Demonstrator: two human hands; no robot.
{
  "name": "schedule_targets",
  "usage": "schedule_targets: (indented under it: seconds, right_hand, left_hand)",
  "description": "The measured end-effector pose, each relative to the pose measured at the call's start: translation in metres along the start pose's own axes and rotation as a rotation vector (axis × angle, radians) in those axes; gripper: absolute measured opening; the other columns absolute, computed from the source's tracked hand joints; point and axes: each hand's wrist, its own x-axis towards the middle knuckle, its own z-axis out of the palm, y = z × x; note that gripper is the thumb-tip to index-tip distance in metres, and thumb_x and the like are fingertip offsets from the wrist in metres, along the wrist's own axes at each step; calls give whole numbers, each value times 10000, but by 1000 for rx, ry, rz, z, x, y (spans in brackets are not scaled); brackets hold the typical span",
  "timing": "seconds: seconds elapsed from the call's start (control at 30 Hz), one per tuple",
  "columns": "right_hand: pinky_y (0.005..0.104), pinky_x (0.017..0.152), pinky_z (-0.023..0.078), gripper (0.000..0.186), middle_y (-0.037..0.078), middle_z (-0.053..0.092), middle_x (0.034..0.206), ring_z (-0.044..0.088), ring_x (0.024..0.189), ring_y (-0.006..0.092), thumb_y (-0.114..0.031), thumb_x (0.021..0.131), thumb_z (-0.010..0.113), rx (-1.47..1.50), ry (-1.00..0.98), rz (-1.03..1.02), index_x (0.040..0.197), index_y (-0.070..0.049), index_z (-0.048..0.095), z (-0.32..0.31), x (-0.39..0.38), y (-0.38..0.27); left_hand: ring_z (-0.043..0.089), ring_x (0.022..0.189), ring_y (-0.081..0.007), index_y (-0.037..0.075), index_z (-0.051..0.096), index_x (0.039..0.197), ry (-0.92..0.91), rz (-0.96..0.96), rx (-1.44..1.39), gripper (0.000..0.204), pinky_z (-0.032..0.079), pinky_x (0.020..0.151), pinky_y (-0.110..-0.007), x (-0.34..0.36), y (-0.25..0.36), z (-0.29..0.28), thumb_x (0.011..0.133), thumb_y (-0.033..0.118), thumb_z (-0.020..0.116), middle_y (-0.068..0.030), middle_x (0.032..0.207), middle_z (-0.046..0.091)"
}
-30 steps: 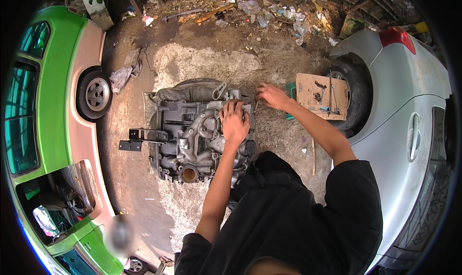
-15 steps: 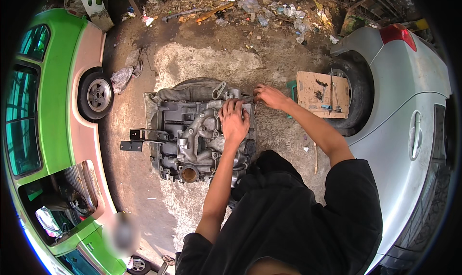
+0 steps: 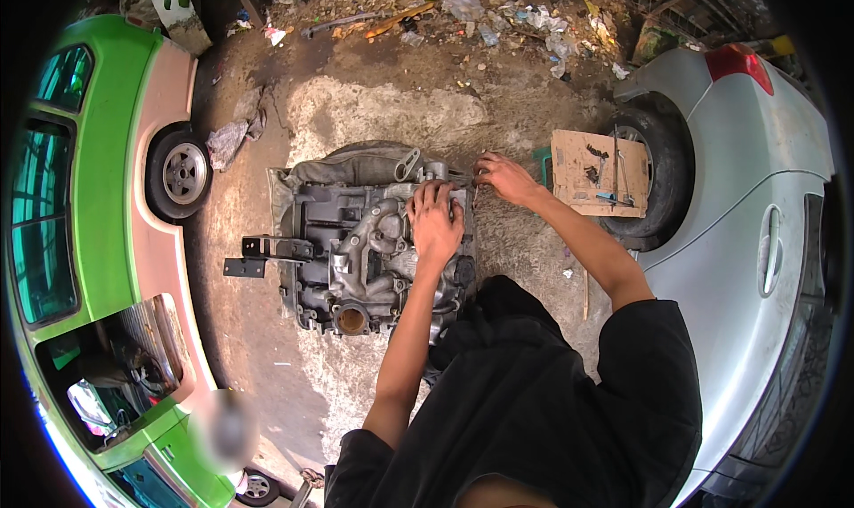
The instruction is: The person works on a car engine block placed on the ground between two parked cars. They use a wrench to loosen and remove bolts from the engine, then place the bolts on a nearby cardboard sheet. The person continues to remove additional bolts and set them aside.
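A grey metal engine [image 3: 313, 207] sits on the ground in front of me, its curved intake manifold [image 3: 354, 257] facing up. My left hand [image 3: 436, 221] lies on the engine's right part, beside the manifold, fingers stretched and slightly apart. Just off the engine's right far corner, my right hand [image 3: 507, 179] is closed with bent fingertips drawn together. Whatever those fingertips may hold is too small to make out. A metal bracket with an oval loop [image 3: 406, 165] stands at the far side of the engine, and a black bracket [image 3: 267, 248] sticks out on its left.
Cloth and a tyre [image 3: 356, 152] show beneath the engine's far side. At right, a wooden board [image 3: 578, 165] carries tools and small dark parts, next to a silver car [image 3: 729, 205]. A green and pink van [image 3: 133, 152] stands at left. Litter [image 3: 534, 23] lies at the back.
My right hand has shifted slightly to the right, away from the engine's corner, its fingers a little more bent. My left hand keeps its place on the engine.
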Motion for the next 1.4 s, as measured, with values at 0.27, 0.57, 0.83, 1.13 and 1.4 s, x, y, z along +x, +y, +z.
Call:
schedule_targets:
  seconds: [0.27,0.57,0.83,1.13,1.4]
  right_hand:
    - [444,1073,494,431,78,648,1212,541,1259,306,152,702,641,230,-38,174,1021,-108,768,1,-5,4]
    - [473,1017,500,441,83,661,1161,556,1226,319,176,677,617,302,-40,129,991,-96,763,14,-4,9]
    - [485,959,512,234,121,701,1138,633,1145,330,37,875,633,488,-19,313,1051,-68,747,42,-16,12]
    - [357,672,519,282,46,658,840,655,755,185,-309,1056,587,1951,185,957,1028,-37,655,136,-66,-101]
    - [340,655,521,348,28,658,820,647,725,171,-398,1025,627,1591,34,768,1023,-57,696,126,-101,-55]
  left_hand:
    - [489,1305,-332,112,643,1215,-6,-3,-7,329,331,1108,-507,1,0,0,896,166,587,-103,1270,605]
    - [488,1305,-334,106,640,1210,-11,-7,-12,328,339,1104,-507,0,1,-2,889,160,600,-103,1274,602]
    - [489,1303,-332,103,639,1210,9,2,-4,331,340,1102,-509,0,-1,1,885,151,602,-101,1268,601]
    - [497,1291,-331,110,636,1194,7,8,-18,314,340,1099,-507,0,0,-1,883,139,604,-97,1256,604]
    - [498,1293,-330,116,640,1194,12,14,-15,310,339,1098,-506,0,0,-1,887,146,601,-95,1261,609]
